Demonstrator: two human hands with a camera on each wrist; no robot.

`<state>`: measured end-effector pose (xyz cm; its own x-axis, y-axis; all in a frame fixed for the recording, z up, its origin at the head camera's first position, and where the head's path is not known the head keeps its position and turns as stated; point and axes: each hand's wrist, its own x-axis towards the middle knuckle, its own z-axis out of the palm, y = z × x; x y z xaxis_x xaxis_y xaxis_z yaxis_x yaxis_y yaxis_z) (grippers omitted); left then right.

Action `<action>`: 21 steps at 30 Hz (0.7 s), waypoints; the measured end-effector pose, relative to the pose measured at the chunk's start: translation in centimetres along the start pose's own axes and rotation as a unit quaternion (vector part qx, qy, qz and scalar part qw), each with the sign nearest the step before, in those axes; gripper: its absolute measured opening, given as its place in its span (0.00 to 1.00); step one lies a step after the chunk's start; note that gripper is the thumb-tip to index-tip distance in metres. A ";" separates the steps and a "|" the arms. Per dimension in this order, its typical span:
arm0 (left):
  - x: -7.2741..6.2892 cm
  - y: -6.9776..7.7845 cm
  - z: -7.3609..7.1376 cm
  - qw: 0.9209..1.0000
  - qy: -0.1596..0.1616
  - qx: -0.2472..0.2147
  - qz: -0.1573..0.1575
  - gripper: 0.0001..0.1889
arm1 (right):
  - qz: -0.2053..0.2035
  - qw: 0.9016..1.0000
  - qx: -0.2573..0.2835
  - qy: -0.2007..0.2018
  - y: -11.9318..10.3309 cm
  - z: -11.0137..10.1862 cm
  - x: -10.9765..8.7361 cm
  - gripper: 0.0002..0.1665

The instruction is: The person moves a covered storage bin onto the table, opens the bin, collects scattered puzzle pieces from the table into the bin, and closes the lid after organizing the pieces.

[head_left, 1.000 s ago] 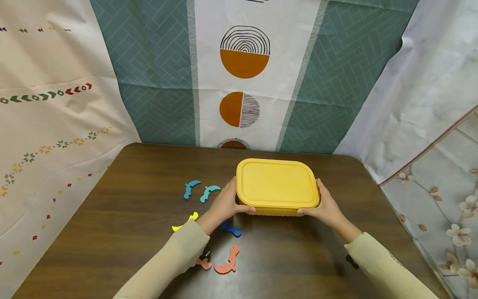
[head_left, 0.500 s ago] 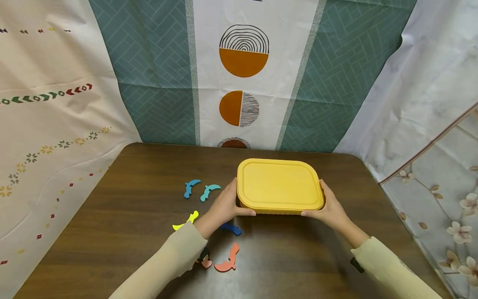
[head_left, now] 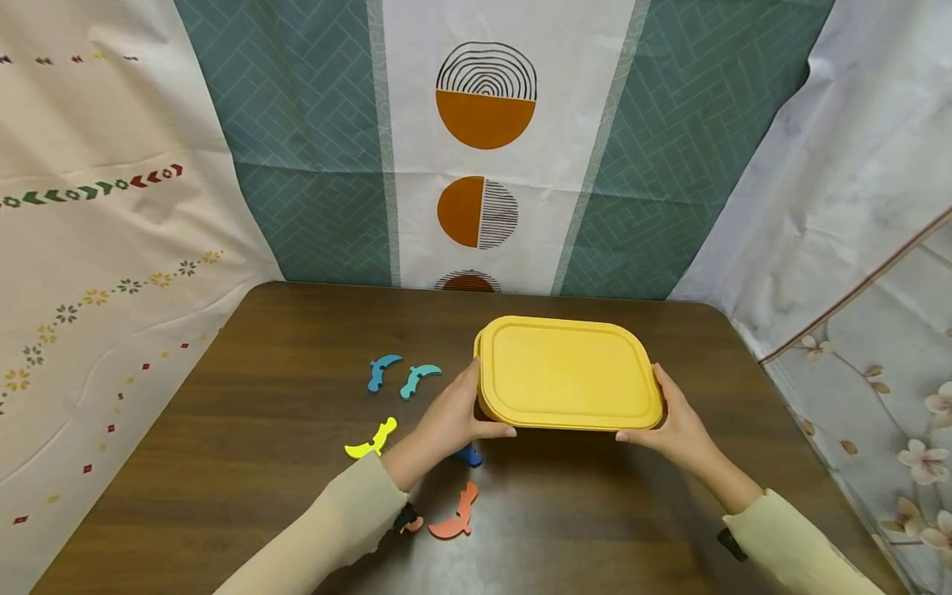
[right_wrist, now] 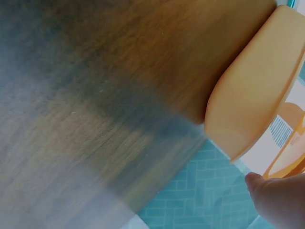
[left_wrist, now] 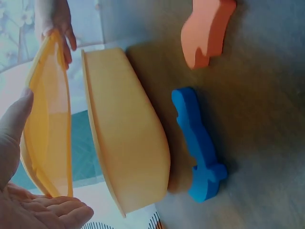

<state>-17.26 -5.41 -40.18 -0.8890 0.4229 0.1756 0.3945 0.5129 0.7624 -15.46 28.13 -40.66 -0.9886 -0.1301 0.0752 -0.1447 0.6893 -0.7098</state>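
A yellow lid (head_left: 568, 372) is held up between both hands, just above a yellow plastic box (left_wrist: 126, 124). The left wrist view shows a gap between lid and box, with the box standing on the table. My left hand (head_left: 455, 413) grips the lid's left end, thumb at the near edge. At the opposite end my right hand (head_left: 677, 426) holds the lid, thumb likewise at the near edge. From the head view the lid hides nearly all of the box. A blue curved knife-shaped piece (left_wrist: 200, 143) lies beside the box, partly behind the left hand in the head view.
Left on the brown table (head_left: 580, 521) lie more knife-shaped pieces: a blue one (head_left: 382, 372), a teal one (head_left: 419, 380), a yellow one (head_left: 375, 440) and a coral one (head_left: 457, 516). A pink piece (head_left: 415, 524) is mostly covered by the left sleeve. Patterned cloths hang around the table.
The lid has risen off the box and shifted right and slightly nearer, both hands moving with it. More of the box's left rim shows. The knife-shaped pieces stay put.
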 end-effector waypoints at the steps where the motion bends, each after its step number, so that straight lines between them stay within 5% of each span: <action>1: -0.1 0.1 0.1 1.000 0.002 0.001 0.000 0.57 | 0.001 1.000 0.001 0.001 0.0 -0.1 -0.2 0.73; 21: -2.9 1.6 1.7 0.999 -0.007 -0.012 -0.034 0.60 | 0.000 1.000 -0.017 0.012 0.2 -0.3 -3.7 0.72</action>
<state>-13.65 -4.54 -40.52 -0.9102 0.3980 0.1151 0.3280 0.5225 0.7870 -11.84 28.96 -40.89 -0.9894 -0.1122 0.0926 -0.1451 0.7136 -0.6853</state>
